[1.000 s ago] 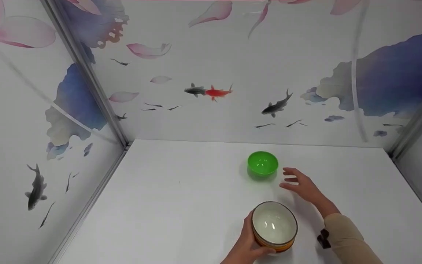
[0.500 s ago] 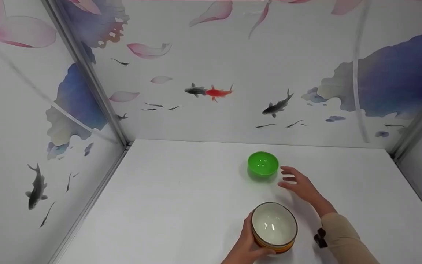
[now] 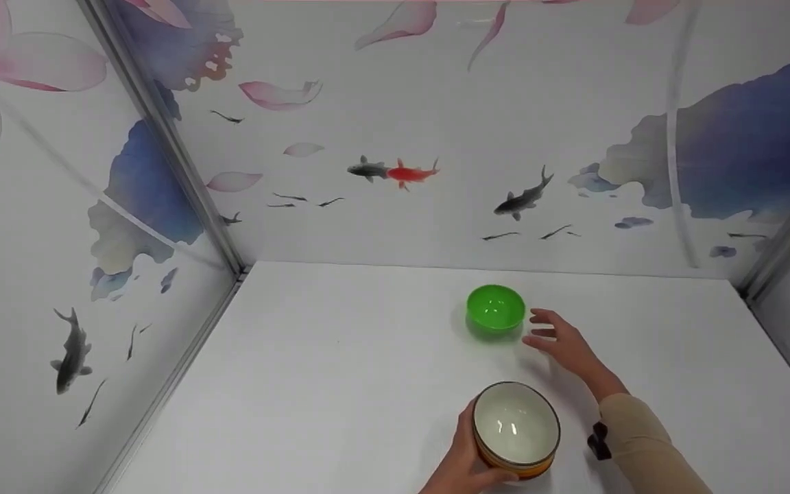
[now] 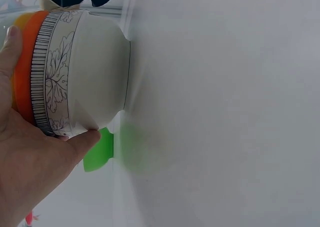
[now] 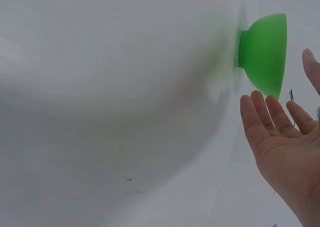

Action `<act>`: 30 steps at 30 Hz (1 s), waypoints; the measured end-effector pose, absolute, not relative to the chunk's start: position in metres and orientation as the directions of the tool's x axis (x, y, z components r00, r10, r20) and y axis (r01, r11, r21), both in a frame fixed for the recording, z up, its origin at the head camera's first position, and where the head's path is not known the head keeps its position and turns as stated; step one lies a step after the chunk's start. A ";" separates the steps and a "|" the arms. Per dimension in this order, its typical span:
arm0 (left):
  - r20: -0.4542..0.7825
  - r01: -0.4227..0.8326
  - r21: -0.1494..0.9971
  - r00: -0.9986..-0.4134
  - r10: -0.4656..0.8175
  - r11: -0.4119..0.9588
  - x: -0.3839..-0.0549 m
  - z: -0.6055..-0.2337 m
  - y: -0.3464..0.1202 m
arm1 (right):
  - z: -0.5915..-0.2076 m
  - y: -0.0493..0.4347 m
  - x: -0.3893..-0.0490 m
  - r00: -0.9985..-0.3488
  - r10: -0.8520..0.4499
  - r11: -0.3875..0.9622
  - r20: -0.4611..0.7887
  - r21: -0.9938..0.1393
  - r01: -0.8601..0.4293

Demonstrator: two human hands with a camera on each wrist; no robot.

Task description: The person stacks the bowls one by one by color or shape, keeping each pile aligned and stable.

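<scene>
My left hand [image 3: 462,458] grips a stack of nested bowls [image 3: 517,425] near the front of the table. The top bowl is white inside with a dark rim; orange shows beneath it. In the left wrist view, the lowest bowl [image 4: 95,72] is white with a leaf-patterned band, and an orange rim [image 4: 27,67] lies above it. My left thumb and fingers [image 4: 85,142] press on its sides. A small green bowl [image 3: 496,309] stands upright on the table farther back. My right hand [image 3: 566,346] is just right of it, fingers spread and holding nothing; contact with the bowl cannot be told.
The white table [image 3: 340,384] is bounded by a back wall [image 3: 340,233] printed with fish and petals, and by side walls. A beige sleeve [image 3: 642,432] with a black piece at the cuff covers my right forearm.
My right hand has drawn slightly nearer the green bowl. The left hand keeps its grip on the stack, and the view has shifted a little.
</scene>
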State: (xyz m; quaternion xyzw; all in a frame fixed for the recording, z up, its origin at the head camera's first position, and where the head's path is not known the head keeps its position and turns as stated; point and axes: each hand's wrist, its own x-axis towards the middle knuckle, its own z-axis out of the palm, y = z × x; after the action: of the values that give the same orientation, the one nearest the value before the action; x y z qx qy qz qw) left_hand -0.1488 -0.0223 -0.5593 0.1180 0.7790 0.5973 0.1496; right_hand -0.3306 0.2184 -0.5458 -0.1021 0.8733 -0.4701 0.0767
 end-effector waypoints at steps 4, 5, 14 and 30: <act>-0.089 0.008 0.967 -0.925 0.368 0.254 -0.149 -0.561 -0.022 | -0.546 0.216 -0.335 -0.968 -0.244 0.545 -0.051 -0.833 -0.094; -0.087 0.010 0.967 -0.925 0.369 0.253 -0.149 -0.561 -0.022 | -0.546 0.216 -0.337 -0.968 -0.244 0.547 -0.052 -0.832 -0.093; -0.020 0.078 0.969 -0.920 0.392 0.234 -0.151 -0.564 -0.024 | -0.546 0.212 -0.347 -0.965 -0.256 0.543 -0.056 -0.834 -0.096; 0.018 0.115 0.969 -0.915 0.403 0.219 -0.152 -0.568 -0.025 | -0.552 0.195 -0.363 -0.956 -0.281 0.608 -0.083 -0.786 -0.110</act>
State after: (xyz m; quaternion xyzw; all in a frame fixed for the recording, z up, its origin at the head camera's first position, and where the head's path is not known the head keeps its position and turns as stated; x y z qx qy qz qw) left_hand -0.1518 -0.0254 -0.5683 0.1679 0.7714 0.6021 0.1195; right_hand -0.3625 0.1946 -0.5521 -0.1098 0.8911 -0.4290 0.0997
